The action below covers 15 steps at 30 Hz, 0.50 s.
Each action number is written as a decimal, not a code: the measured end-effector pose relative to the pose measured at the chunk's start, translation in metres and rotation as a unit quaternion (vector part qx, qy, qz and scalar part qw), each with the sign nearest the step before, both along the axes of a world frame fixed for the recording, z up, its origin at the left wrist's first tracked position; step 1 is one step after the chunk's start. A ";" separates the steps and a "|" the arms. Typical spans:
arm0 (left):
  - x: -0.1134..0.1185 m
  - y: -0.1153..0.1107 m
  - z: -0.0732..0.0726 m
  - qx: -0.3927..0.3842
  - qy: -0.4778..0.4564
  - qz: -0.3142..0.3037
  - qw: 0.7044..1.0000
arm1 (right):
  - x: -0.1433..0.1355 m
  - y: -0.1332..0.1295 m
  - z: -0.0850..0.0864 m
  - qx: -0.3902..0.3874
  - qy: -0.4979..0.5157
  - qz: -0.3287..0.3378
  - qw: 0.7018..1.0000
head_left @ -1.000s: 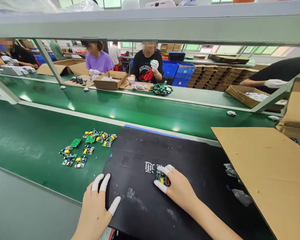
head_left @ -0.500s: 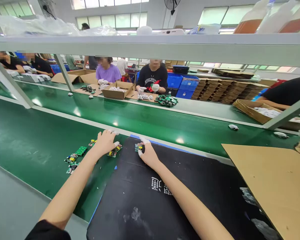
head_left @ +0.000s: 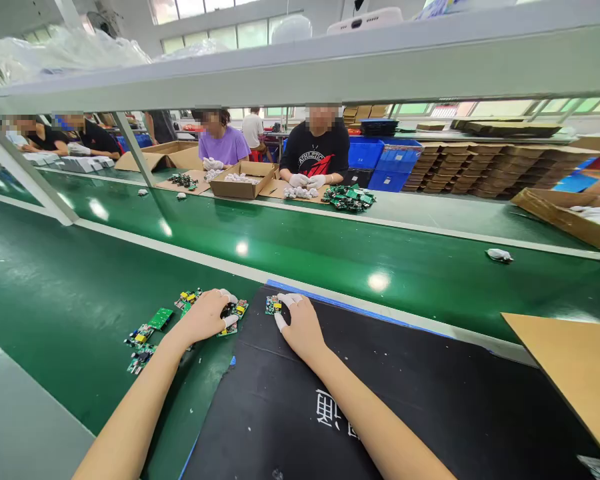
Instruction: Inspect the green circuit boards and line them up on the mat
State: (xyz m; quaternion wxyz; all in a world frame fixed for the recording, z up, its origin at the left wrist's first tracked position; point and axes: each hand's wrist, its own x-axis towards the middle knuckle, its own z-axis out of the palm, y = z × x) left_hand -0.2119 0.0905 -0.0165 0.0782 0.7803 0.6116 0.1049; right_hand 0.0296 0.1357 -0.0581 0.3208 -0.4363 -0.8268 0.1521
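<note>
My left hand, with white finger covers, is over several green circuit boards on the green bench; its thumb and fingers curl around a board with a yellow part. At the top left corner of the black mat, my right hand has its thumb and forefinger at the edges of a small circuit board. More boards lie left of my left wrist, one of them a plain green one.
A white shelf crosses above the green belt. Across it, people with white gloves sit by an open carton and a pile of boards. A cardboard sheet lies at the right.
The view has shifted and tilted. My left hand's fingers have curled down onto the boards at its fingertips. My right hand stays by the small board on the mat.
</note>
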 end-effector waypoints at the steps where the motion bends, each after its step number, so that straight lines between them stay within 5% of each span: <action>1: 0.001 0.001 -0.001 0.004 -0.003 0.001 1.000 | 0.000 0.000 0.000 0.001 -0.002 0.007 1.000; 10: 0.006 -0.001 0.006 0.074 -0.037 0.035 0.996 | 0.002 -0.004 0.006 0.026 0.034 0.030 0.999; 15: 0.044 -0.011 0.005 0.164 -0.153 -0.027 0.974 | 0.002 -0.011 0.009 0.090 0.060 0.086 0.990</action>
